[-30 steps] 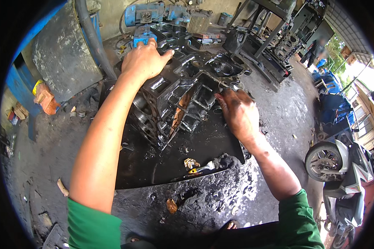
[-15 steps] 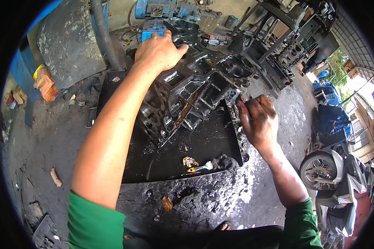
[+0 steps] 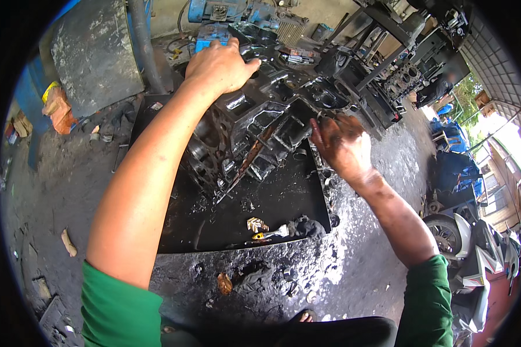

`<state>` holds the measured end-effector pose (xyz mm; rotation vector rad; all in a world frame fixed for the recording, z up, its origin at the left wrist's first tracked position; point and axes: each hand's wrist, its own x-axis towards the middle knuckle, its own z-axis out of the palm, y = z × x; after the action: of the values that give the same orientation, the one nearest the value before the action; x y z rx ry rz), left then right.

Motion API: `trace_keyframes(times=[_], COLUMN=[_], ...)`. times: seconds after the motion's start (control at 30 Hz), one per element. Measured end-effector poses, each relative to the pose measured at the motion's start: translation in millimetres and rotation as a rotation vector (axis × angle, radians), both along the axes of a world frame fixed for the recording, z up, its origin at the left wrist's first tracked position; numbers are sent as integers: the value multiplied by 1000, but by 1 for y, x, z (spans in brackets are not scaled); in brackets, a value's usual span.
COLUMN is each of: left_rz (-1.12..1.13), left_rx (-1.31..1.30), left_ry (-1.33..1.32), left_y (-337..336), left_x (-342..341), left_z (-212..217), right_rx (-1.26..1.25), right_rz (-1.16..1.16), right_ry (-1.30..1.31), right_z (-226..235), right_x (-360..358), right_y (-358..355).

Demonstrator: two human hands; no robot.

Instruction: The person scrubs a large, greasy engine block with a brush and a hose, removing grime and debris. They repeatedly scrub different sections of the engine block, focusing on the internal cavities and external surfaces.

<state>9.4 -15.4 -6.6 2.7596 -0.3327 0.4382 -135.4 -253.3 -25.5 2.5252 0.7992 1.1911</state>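
Note:
A dark, oily engine block (image 3: 266, 124) lies on a black metal tray (image 3: 249, 202), its open cavities and webs facing up. My left hand (image 3: 221, 68) lies on its far left part, thumb spread away from the fingers; the fingertips are partly hidden. At the block's right edge my right hand (image 3: 344, 144), blackened with grease, is closed with the fingers curled in. Whatever it grips, if anything, is hidden. On the tray's near edge are a paintbrush (image 3: 271, 232) with a yellow handle, a dark rag (image 3: 308, 226) and a crumpled scrap (image 3: 256, 224).
Blue machinery (image 3: 214, 37) stands beyond the block. A metal stand (image 3: 382, 52) with engine parts is at the far right, near a person (image 3: 437, 89). A motorcycle (image 3: 474, 260) stands at right. An orange bag (image 3: 59, 110) and a leaning metal sheet (image 3: 95, 58) are at left.
My right hand has moved left and up, from beside the block onto its right edge. My left hand stays on the block; the whole view has shifted slightly.

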Motion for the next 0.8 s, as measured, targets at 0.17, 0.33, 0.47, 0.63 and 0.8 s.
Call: trace_keyframes(times=[0.17,0.33,0.47,0.63,0.8], left_rz=[28,-20,-12,-11,15], left_rx=[-32,-38,-37,-28,-20], left_ry=[-84,-125,-59,-37,-46], left_y=[0,2,2,2,1], left_x=[-1,0,-1,0,-3], left_z=[-6,-9,-5,0,-2], right_rx=[-42,-91,-77,-98,-92], right_rz=[135,-39,155,12,188], right_ry=[-18,76,-11,-11,-46], right_z=[11,6,11,19,20], right_x=[-6,0,-2,3,-8], right_y=[9,-2,-3,4,-1])
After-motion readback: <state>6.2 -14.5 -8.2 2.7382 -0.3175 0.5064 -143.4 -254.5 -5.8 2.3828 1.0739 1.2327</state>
